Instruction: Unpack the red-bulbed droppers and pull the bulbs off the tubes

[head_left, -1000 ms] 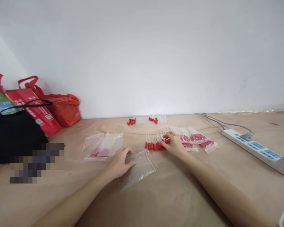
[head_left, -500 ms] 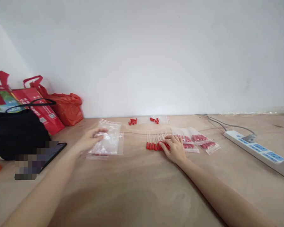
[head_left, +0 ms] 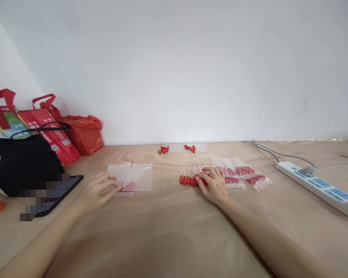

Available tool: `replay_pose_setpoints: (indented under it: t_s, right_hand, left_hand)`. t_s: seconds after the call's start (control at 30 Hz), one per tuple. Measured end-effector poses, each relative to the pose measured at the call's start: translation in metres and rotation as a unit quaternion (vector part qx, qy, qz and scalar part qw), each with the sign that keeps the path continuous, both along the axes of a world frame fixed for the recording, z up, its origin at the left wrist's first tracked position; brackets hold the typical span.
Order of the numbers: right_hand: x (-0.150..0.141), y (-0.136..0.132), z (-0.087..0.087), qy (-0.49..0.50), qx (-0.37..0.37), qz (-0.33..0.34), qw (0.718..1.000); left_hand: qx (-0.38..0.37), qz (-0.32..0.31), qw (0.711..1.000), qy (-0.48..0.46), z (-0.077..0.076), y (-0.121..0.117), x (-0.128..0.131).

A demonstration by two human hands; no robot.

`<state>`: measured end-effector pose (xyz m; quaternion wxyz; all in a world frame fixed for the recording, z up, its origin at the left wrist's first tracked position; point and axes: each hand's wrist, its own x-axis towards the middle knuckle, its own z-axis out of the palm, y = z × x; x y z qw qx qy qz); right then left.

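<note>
My left hand point(head_left: 97, 191) lies on the near left edge of a small stack of clear zip bags point(head_left: 132, 177) on the wooden table; it is blurred, with its fingers spread flat. My right hand point(head_left: 213, 183) rests palm down, fingers apart, on the right end of a row of thin white sticks with red tips point(head_left: 188, 175). Just right of that hand lie filled zip bags with red-tipped sticks point(head_left: 242, 175).
Loose red pieces and clear bags point(head_left: 178, 148) lie by the wall. A white power strip point(head_left: 316, 183) with its cable runs along the right. At the left stand a black bag point(head_left: 20, 164), red shopping bags point(head_left: 60, 131) and a dark tablet point(head_left: 56, 193).
My left hand carried a clear bag from the table's middle to the stack at the left, laid it down and drew back a little. My right hand stayed on the sticks.
</note>
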<state>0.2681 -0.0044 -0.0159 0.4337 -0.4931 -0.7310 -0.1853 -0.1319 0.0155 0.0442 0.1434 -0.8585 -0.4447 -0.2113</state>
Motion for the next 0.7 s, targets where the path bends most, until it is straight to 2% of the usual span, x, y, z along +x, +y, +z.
replay_pose_setpoints:
  t_s: [0.07,0.2,0.33,0.4,0.47,0.57,0.63,0.7]
  right_hand:
    - [-0.001,0.000,0.000,0.000,0.002,0.010,1.000]
    - [-0.003,0.001,-0.002,-0.011,0.006,0.021,1.000]
    - [-0.003,0.001,-0.003,-0.023,0.006,0.035,0.999]
    - [-0.002,0.000,-0.003,-0.021,0.008,0.038,0.999]
    - [-0.002,-0.001,-0.002,-0.017,0.011,0.040,0.999]
    - [-0.003,-0.001,-0.001,-0.013,0.015,0.046,0.999]
    - [-0.003,-0.001,-0.001,-0.011,0.018,0.051,0.998]
    - [-0.003,-0.001,-0.001,-0.011,0.021,0.058,0.998]
  left_hand:
    - [0.022,-0.055,0.996,0.060,-0.011,-0.012,-0.008]
    - [0.079,-0.089,0.986,0.119,-0.031,-0.014,-0.027]
    - [0.102,-0.107,0.975,0.168,-0.033,-0.004,-0.025]
    - [0.101,-0.090,0.978,0.160,-0.026,-0.004,-0.018]
    - [0.064,-0.045,0.988,0.136,-0.012,-0.009,-0.008]
    - [-0.016,0.010,0.997,0.074,0.016,-0.023,0.006]
    - [-0.075,0.020,0.996,0.034,0.032,-0.038,0.018]
    - [-0.150,0.009,0.988,0.026,0.040,-0.057,0.036]
